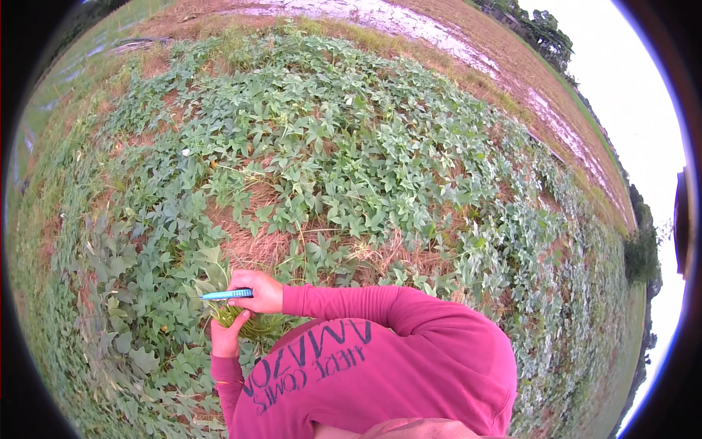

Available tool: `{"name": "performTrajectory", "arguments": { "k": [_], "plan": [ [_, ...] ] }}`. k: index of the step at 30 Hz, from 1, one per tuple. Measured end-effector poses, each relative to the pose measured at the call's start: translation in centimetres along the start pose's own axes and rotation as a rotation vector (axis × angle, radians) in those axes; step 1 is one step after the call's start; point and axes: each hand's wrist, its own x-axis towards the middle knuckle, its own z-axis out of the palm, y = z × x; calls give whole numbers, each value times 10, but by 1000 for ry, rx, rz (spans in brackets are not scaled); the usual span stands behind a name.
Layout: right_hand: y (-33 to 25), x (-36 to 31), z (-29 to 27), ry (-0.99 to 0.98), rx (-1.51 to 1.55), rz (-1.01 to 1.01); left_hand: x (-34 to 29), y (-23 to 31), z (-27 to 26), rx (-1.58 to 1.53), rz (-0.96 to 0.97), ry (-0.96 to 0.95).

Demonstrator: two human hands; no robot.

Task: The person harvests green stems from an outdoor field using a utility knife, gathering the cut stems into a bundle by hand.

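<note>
My left hand (226, 336) is closed around a bunch of green leafy stems (257, 326). Cut-looking stem ends spread toward my body, and broad leaves stick out on the far side. Just above it, my right hand (257, 288) grips a slim blue knife (219, 295), its pointed end aimed left. The two hands are close together, with the right thumb side near the bunch. Part of the bunch is hidden behind the fingers and my pink sleeve (351, 301).
Low leafy vines (322, 139) spread over the ground around me. Dry brown straw (256, 245) shows between them. Farther off lie a muddy, wet strip (380, 13), brown field and trees (545, 36).
</note>
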Motion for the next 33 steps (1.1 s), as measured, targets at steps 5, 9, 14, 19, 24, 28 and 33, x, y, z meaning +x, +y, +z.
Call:
{"name": "performTrajectory", "arguments": {
  "k": [5, 9, 14, 19, 24, 28, 33],
  "plan": [
    [-6, -1, -1, -16, 66, 4, -2, -3, 0, -42, -17, 5],
    [-9, -2, -3, -53, 194, 112, -1, -2, 3, -48, 3, -12],
    [-8, -6, 0, -38, 205, 114, -5, 4, 5, -16, -22, -32],
    [9, -13, 1, -26, 171, 136, -7, 6, 10, 2, -23, -93],
    [-5, -11, -3, -49, 261, 239, -9, 8, 11, -25, -20, -110],
    [-4, -12, -6, -31, 202, 194, -8, 7, 12, -37, -2, -137],
    [-7, -11, -6, -27, 143, 170, -5, 2, 8, -6, 3, -108]
  ]
}}
